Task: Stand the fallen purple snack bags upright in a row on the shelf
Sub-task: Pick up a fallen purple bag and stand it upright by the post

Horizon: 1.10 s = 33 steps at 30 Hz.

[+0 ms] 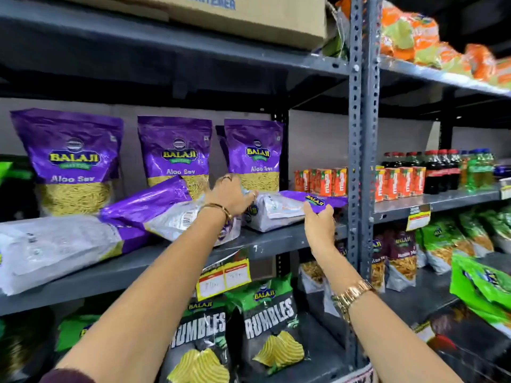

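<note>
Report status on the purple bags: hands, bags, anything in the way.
Both hands on the rightmost fallen bag: left hand on top, right hand gripping its front edge. Two more fallen bags lie left. Three upright bags behind. Nothing blocking.

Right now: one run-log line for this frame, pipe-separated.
phase: righting | left hand + right hand: gripping fallen purple bag, lying flat on shelf | upright bags: three | other fallen bags: two, untouched

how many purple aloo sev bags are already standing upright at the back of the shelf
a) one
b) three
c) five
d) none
b: three upright bags stand along the back, left, middle and right, while others lie flat in front.
</note>
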### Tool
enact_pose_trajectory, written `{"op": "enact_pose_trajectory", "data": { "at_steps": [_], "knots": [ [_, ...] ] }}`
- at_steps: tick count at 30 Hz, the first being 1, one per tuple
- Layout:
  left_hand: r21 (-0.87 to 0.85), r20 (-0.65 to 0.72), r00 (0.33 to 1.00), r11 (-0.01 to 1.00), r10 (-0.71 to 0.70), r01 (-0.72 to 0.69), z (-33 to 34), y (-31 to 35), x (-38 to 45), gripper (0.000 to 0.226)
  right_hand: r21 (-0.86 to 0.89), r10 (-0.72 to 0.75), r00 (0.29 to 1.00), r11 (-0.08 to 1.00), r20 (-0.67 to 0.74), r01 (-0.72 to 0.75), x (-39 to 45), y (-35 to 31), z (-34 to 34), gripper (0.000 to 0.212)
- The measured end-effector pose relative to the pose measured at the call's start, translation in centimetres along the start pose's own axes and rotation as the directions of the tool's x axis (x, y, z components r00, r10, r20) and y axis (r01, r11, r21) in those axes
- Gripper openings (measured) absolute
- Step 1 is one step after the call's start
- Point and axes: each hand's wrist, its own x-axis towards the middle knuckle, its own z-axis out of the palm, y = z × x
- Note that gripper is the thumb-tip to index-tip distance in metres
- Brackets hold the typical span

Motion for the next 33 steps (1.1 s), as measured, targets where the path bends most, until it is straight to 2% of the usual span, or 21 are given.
{"op": "enact_pose_trajectory", "data": {
  "at_steps": [3,10,12,15,18,22,25,27,29,31,33],
  "knots": [
    [-0.084,0.159,0.987,0.995,-0.031,0.045,0.6,0.6,1.5,0.065,0.155,0.13,0.992,0.979,0.006,-0.129,1.9,0.3,0.7,0.073],
    [-0.094,0.246,0.965,0.989,-0.09,0.116,1.8,1.6,3.7,0.06,0.535,0.33,0.941,0.784,0.07,-0.315,5.5,0.8,2.9,0.064],
    [-0.088,0.304,0.946,0.986,-0.111,0.144,1.9,1.9,4.4,0.059,0.56,0.373,0.924,0.75,0.08,-0.351,5.9,0.6,3.4,0.06],
    [-0.087,0.364,0.923,0.982,-0.124,0.166,2.0,1.7,5.5,0.043,0.579,0.402,0.912,0.725,0.084,-0.373,6.5,0.4,3.6,0.048],
    [-0.097,0.396,0.911,0.981,-0.114,0.165,1.9,1.5,5.8,0.047,0.566,0.414,0.909,0.739,0.047,-0.365,7.1,0.3,3.7,0.05],
    [-0.188,0.44,0.892,0.96,-0.105,0.206,0.9,1.0,5.3,0.043,0.597,0.373,0.928,0.746,-0.005,-0.296,7.3,-0.3,4.3,0.044],
    [-0.226,0.448,0.892,0.957,-0.066,0.184,0.5,0.2,5.0,0.044,0.629,0.3,0.952,0.753,-0.067,-0.193,7.6,-0.9,4.9,0.01],
    [-0.317,0.429,0.901,0.921,-0.072,0.225,0.5,0.1,4.9,0.029,0.627,0.222,0.967,0.773,-0.128,-0.095,8.5,-1.2,5.3,0.028],
    [-0.388,0.448,0.891,0.883,-0.069,0.264,0.9,0.3,4.8,0.043,0.599,0.138,0.975,0.8,-0.176,-0.005,9.5,-1.5,5.4,0.033],
    [-0.369,0.471,0.879,0.888,-0.077,0.276,1.4,0.9,4.7,0.051,0.566,0.063,0.981,0.822,-0.186,0.055,10.5,-2.0,5.5,0.029],
    [-0.296,0.454,0.887,0.924,-0.089,0.244,1.9,1.5,4.9,0.042,0.552,-0.004,0.981,0.826,-0.195,0.113,11.9,-2.3,5.8,0.03]
  ]
}}
